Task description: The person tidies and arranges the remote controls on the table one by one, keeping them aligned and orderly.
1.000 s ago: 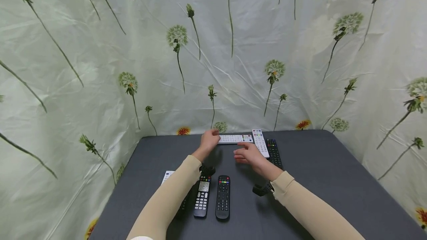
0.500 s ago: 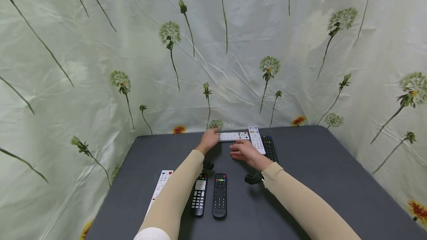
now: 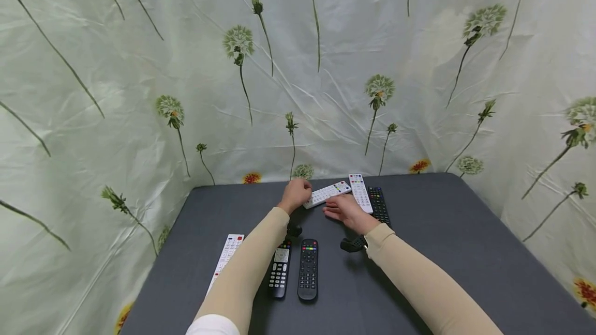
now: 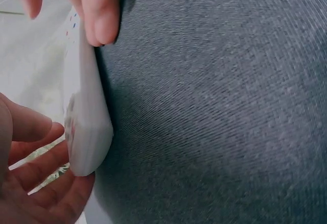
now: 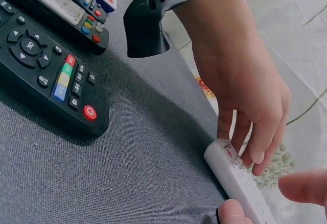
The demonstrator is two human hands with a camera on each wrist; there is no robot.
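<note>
A white remote control lies slanted near the table's back edge, its left end closer to the person. My left hand is at that end, its fingers curled round the tip in the left wrist view, where the remote control's pale side shows. My right hand hovers about the other end with fingers spread loosely. In the right wrist view its thumb is right at the near edge, and a finger hangs over the far side.
Right of the hands lie another white remote control and a black one. Nearer the person are two black remote controls and a white one, partly under the left sleeve. A flowered curtain hangs behind the grey table.
The white remote control has turned from lying along the back edge to a slant, its left end coming toward the person with the left hand. The right hand stays close to its other end.
</note>
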